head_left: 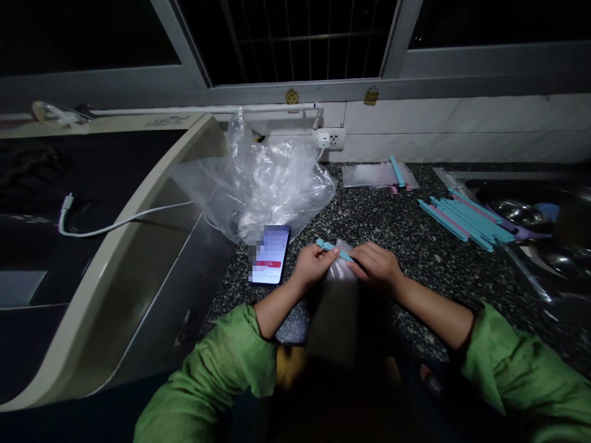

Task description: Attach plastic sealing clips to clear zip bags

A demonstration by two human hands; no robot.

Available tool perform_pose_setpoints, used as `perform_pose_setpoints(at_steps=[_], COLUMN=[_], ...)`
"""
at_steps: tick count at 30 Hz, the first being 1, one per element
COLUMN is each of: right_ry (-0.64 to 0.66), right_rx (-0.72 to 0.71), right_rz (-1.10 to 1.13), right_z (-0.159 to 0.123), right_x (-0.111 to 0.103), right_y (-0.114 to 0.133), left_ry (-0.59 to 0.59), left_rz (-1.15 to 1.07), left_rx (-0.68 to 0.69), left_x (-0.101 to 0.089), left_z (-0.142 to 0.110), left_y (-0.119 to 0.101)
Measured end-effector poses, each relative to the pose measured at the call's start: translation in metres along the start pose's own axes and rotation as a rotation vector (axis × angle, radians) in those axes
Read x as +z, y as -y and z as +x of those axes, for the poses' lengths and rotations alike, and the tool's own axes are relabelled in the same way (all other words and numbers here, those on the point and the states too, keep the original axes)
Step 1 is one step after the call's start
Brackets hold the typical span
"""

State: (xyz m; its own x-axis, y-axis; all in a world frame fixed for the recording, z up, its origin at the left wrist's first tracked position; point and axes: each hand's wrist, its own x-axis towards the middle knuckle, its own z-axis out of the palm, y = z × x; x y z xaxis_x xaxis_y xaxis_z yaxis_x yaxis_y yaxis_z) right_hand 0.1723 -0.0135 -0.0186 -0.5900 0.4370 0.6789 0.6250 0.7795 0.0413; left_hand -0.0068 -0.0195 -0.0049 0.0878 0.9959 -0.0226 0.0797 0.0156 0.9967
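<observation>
Near the front of the dark speckled counter, my left hand (313,266) pinches the left part of a light-blue bag sealing clip (328,245). My right hand (376,266) closes its fingers on the clip's right end, which they partly hide. The clip lies across the top of a clear plastic bag (339,277), which hangs down between my hands toward the counter's edge. Its lower part is in shadow, and I cannot tell what it contains. Left of my left hand lies a lit phone (270,255).
Several blue and pink clips (466,218) lie in a pile at right, beside metal bowls (521,212). Behind are flat clear bags (369,175) with another blue clip (396,171). A large crumpled plastic bag (277,178) stands near the outlet (333,139). A washing-machine-like appliance (184,178) with a white cable (133,216) fills the left.
</observation>
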Motion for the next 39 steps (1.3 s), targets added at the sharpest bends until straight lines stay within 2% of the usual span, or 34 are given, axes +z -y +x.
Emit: perform_pose_setpoints(at_steps=[3,6,10,13,15,17,24,29,31,36,39], right_ry=[0.023,0.037,0.019,0.179,0.316,0.366,0.299,0.263,0.228,0.131,0.105], right_rx=[0.007,0.074,0.412,0.641,0.721,0.773,0.8,0.75,0.745,0.787,0.793], right_rz=[-0.021,0.048,0.309,0.633,0.793,0.853,0.848,0.79,0.765,0.713,0.698], right_z=[-0.001,-0.001,-0.001,-0.001,0.001,0.002,0.006,0.007,0.007,0.007,0.006], right_x=[-0.002,-0.003,-0.004,-0.003,-0.003,-0.004,-0.008,-0.01,-0.012,-0.016,-0.018], right_y=[0.002,0.002,-0.002,-0.007,-0.009,-0.008,-0.006,-0.007,-0.009,-0.019,-0.025], left_ry=[-0.058,-0.046,0.013,0.062,0.083,0.1,0.122,0.106,0.152,0.36,0.384], left_rz=[-0.05,-0.063,-0.056,-0.035,-0.01,0.004,-0.006,-0.034,-0.042,-0.017,0.001], left_rx=[0.017,0.043,0.105,0.149,0.177,0.2,0.239,0.168,0.116,-0.033,-0.092], left_x=[-0.001,-0.003,-0.007,-0.011,-0.013,-0.014,-0.014,-0.013,-0.011,-0.008,-0.006], left_z=[0.0,0.001,0.002,0.001,0.001,0.001,0.002,0.005,0.005,0.005,0.005], left_y=[0.001,0.002,0.0,-0.002,-0.003,-0.002,0.001,0.005,0.004,0.0,0.004])
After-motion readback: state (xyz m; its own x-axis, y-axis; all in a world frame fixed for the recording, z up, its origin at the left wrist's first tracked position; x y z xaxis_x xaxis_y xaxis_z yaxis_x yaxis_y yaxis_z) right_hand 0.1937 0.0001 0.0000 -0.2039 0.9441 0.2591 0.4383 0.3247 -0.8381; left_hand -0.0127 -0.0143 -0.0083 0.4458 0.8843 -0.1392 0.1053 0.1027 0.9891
